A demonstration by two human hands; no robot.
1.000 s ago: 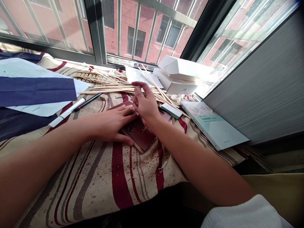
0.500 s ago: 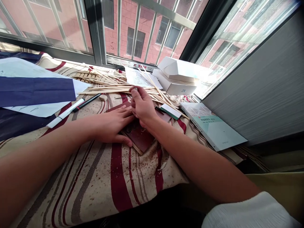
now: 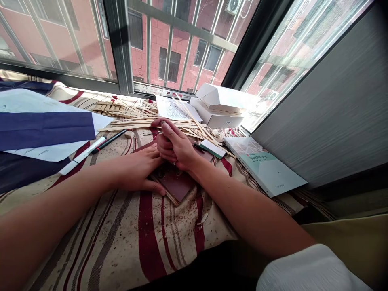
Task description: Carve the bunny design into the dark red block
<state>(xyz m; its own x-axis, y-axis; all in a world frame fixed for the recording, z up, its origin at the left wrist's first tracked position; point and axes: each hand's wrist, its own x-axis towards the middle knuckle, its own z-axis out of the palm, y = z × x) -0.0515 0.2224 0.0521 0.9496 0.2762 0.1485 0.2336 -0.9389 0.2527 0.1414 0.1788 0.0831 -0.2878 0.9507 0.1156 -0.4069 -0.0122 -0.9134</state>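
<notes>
My left hand (image 3: 138, 167) lies flat, fingers stretched, pressing on the near-left part of a dark red board (image 3: 178, 184) that rests on the striped cloth (image 3: 121, 234). A thin wooden strip (image 3: 163, 192) runs under that hand along the board's edge. My right hand (image 3: 176, 145) is closed in a grip just above the board, fingers curled round something small that I cannot make out. Both hands touch each other over the board. Wood shavings dot the cloth around them.
A heap of thin wooden strips (image 3: 142, 117) lies beyond the hands, with a printed sheet (image 3: 174, 109). White boxes (image 3: 218, 105) stand by the window. A booklet (image 3: 263, 163) lies right, a small green-edged block (image 3: 212, 148) beside it. Pens (image 3: 91, 147) and blue and white paper (image 3: 45, 129) lie left.
My right hand has dropped a little toward the board and turned its fingers leftward. The left hand stays pressed flat. The camera has tilted slightly.
</notes>
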